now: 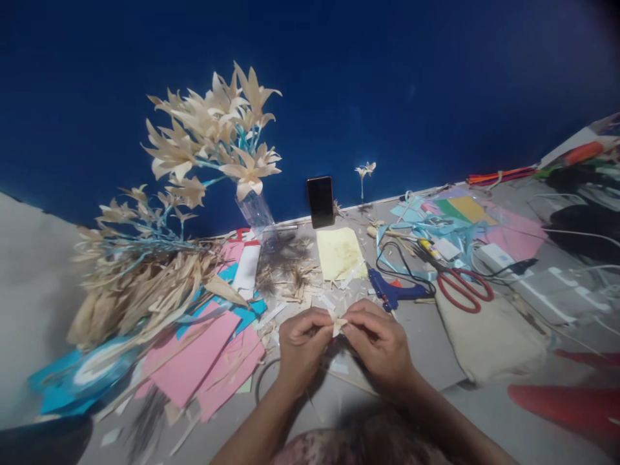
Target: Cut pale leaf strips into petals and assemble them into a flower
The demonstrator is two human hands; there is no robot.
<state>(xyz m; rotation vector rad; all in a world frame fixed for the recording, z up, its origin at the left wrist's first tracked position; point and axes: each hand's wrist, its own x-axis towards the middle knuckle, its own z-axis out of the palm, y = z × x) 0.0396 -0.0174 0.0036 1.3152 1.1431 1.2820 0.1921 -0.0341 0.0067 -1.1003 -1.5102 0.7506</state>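
while the left hand (303,336) and right hand (382,337) pinch a pale piece (338,326) between them, yellow paper (339,252) lies at twelve o'clock from it. the glue gun (404,290) rests near, at two o'clock.

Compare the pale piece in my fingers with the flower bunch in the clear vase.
Size: the pale piece is tiny, while the flower bunch is large, with many blooms.
Support: the piece is pinched between your left hand and right hand; the bunch stands in the clear vase.
Stems: the bunch shows light blue ones; none shows on the piece.
Shared: both are cream-coloured.
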